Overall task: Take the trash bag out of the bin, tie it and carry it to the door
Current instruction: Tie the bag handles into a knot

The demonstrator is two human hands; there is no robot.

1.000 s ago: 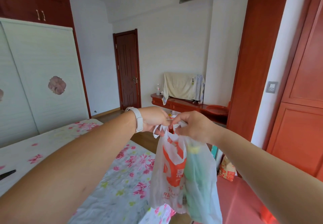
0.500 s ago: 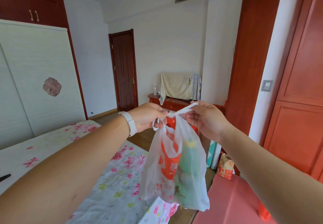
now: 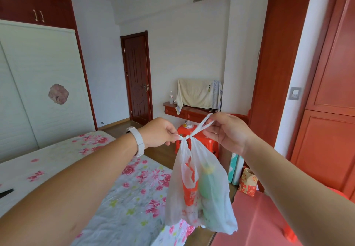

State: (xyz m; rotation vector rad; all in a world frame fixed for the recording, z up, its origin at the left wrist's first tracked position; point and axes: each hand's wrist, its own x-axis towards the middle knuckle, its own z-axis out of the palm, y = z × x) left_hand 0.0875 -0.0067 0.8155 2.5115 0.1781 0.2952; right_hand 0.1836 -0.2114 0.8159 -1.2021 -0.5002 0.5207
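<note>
Two bare forearms reach in from the lower corners toward mid-frame, where one translucent trash bag [image 3: 199,188] hangs in the air above the corner of the flowered bed [image 3: 115,197]. The left hand [image 3: 159,133], a white band [image 3: 139,140] on its wrist, is pinched closed on one handle tail just left of the knot [image 3: 185,136]. The right hand [image 3: 228,132] has its fingers curled around the other tail, which runs taut up and right. Behind the bag stands one red stool [image 3: 199,140]. Bare wooden floor leads past the bed's far edge to one closed dark door [image 3: 137,78], centre-left.
</note>
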